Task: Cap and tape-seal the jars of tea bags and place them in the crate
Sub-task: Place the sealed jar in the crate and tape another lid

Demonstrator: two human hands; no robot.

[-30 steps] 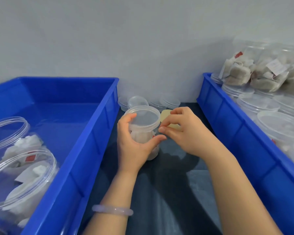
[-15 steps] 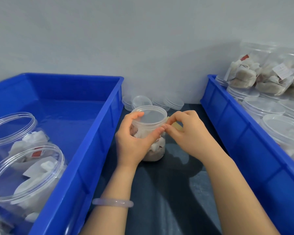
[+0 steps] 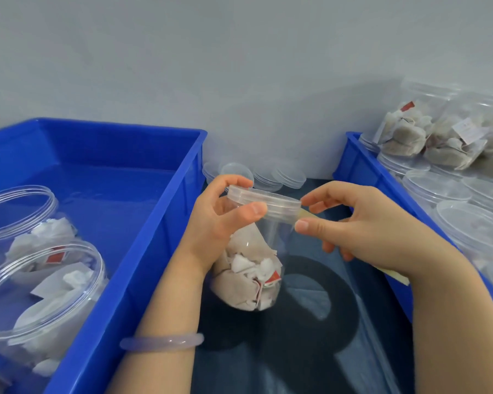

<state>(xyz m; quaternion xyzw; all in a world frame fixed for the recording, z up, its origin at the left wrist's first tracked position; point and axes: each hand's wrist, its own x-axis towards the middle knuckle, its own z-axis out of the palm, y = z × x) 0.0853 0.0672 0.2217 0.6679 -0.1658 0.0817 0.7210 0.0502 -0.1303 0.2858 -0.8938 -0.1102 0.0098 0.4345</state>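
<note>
Clear jar of tea bags (image 3: 251, 268) held tilted between the two blue crates, over the dark table (image 3: 296, 359); contact of its base with the table cannot be told. Clear lid (image 3: 265, 199) seated on the jar. Jar neck gripped just under the lid by the left hand (image 3: 214, 223), fingers curled round it. Yellowish tape strip (image 3: 307, 213) pinched at the lid's edge by thumb and forefinger of the right hand (image 3: 367, 231). Other jars (image 3: 40, 285) seen lying in the left crate (image 3: 143, 223). Spare lids (image 3: 288, 177) stacked by the wall.
</note>
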